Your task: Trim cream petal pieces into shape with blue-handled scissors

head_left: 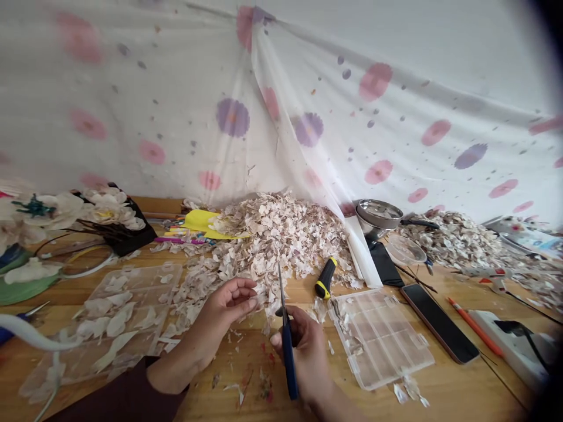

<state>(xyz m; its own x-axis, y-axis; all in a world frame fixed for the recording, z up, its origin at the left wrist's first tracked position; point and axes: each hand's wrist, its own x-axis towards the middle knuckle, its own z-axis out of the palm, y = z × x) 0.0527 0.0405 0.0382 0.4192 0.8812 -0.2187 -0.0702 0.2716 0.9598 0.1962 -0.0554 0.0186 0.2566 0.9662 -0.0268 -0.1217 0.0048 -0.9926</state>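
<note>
My right hand (303, 346) is wrapped round a pair of scissors (288, 357) with dark blue handles, the blades pointing up and away from me. To its left, my left hand (231, 305) is closed in a pinch, thumb against fingers. A thin pale flake (263, 293) shows at those fingertips, close to the scissor blades. Just beyond both hands rises a big heap of whitish, shell-like flakes (281, 228). Small scraps (240, 392) and reddish specks lie on the wooden table (211, 398) below the hands.
A clear compartment box (123, 305) holding larger pale pieces is at left, near white flowers (109, 211). On the right are another divided box (382, 334), a black-and-yellow handle (325, 278), a phone (440, 322), a glue gun (497, 278), a power strip (505, 340) and metal bowls (378, 214).
</note>
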